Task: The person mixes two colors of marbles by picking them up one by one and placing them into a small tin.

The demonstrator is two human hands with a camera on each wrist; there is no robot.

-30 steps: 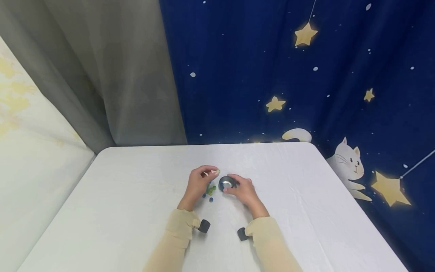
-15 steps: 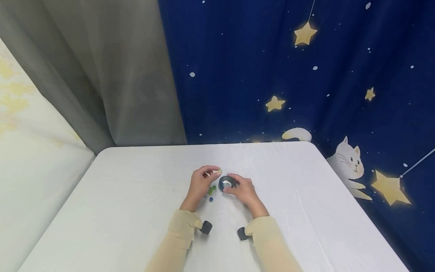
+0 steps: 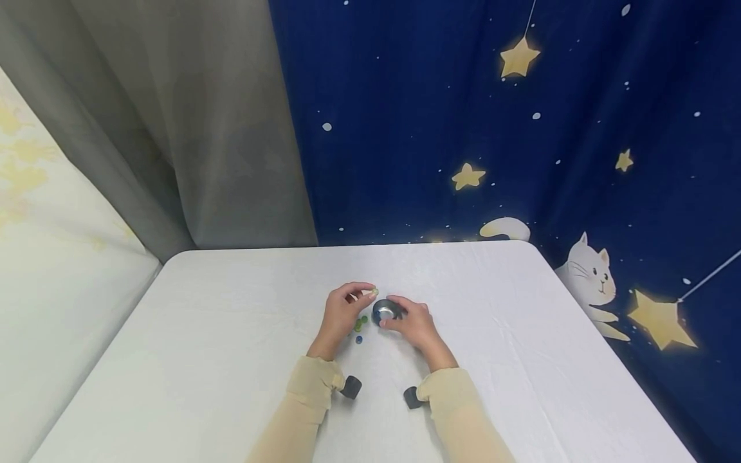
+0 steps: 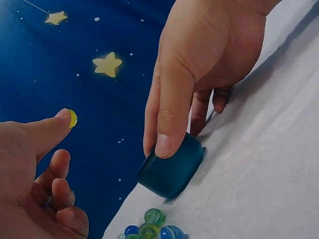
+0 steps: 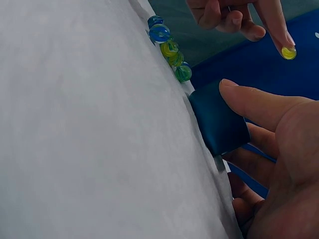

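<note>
The left grip (image 3: 343,313), closed to a small pinch, has a yellow marble (image 5: 288,53) at its tips; the right grip (image 3: 413,321) curls round a cup (image 4: 174,169). I'd guess the marble's light, hard, slippery, best pinched across its middle.

Round blue-and-green glass marbles (image 5: 169,48) lie left of the round teal cup (image 4: 172,167) (all on the white rectangular surface (image 3: 492,308)).
</note>
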